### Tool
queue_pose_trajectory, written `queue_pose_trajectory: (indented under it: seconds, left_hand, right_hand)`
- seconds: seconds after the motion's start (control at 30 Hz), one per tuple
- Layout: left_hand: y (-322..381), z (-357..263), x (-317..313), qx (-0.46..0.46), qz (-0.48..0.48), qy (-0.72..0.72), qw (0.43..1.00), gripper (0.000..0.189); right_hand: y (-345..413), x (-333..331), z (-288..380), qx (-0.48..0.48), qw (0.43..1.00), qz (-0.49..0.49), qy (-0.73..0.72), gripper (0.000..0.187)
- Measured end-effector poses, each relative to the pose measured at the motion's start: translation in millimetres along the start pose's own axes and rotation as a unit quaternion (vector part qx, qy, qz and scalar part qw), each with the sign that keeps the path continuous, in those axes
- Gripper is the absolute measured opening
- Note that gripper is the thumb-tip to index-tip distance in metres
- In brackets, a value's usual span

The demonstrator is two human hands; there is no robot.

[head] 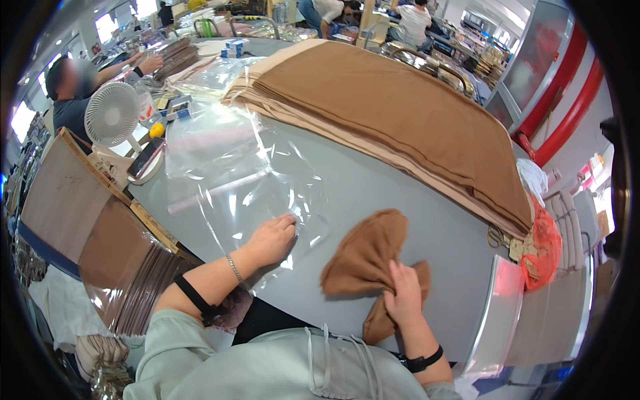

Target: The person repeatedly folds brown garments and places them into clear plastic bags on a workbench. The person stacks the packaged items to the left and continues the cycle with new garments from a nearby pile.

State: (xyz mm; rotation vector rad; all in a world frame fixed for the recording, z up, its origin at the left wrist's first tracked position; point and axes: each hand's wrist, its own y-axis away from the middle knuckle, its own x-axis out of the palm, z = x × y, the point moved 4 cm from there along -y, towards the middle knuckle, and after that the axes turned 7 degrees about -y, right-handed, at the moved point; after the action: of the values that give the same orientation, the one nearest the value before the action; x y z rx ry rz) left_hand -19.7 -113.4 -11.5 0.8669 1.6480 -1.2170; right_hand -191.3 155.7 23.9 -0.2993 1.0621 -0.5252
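My right hand [404, 294] grips a brown cloth [367, 255] at its gathered middle. The cloth fans out on both sides of the fist, just above the grey tabletop [350, 175]. To the left, the curled fingers of my left hand [274, 241] pinch a clear plastic bag [235, 195] that lies spread and wrinkled on the table. Film hides exactly where the fingertips meet it. A large folded stack of brown and beige cloth [385, 105] covers the table's far side.
A white fan [112, 114], a phone [146, 158] and a bottle [145, 102] stand at the left. Packed brown cloths [145, 280] lie at the lower left. Scissors [496, 237] and a red plastic bag [542, 247] are at the right. A person [75, 110] works across the left side.
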Motion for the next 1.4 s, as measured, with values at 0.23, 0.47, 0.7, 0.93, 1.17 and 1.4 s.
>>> queue_pose_trajectory:
  seconds: [0.23, 0.47, 0.7, 0.93, 1.17, 1.4]
  left_hand:
    - [-44, -38, -5, -0.026, 0.027, 0.182, 0.983, 0.008]
    - [2, -124, -15, 0.045, 0.147, 0.058, 0.986, 0.018]
    - [15, -161, 21, 0.094, 0.036, 0.082, 0.992, 0.055]
    - [52, -159, 40, 0.065, 0.16, 0.201, 0.964, 0.064]
    - [43, -158, 31, 0.104, 0.154, 0.148, 0.971, 0.072]
    - [76, -160, 33, 0.139, 0.226, 0.234, 0.935, 0.069]
  right_hand:
    - [-14, 52, 27, -0.026, 0.979, 0.199, 0.014, 0.058]
    - [-47, 47, 0, 0.139, 0.979, 0.139, 0.054, 0.048]
    - [-99, 76, 20, 0.221, 0.953, 0.205, 0.019, 0.055]
    - [-41, 27, 28, -0.043, 0.956, 0.289, -0.02, 0.057]
    - [-45, 73, 0, -0.069, 0.993, 0.081, 0.042, 0.044]
    - [-16, 70, 16, -0.041, 0.99, 0.131, 0.022, 0.047]
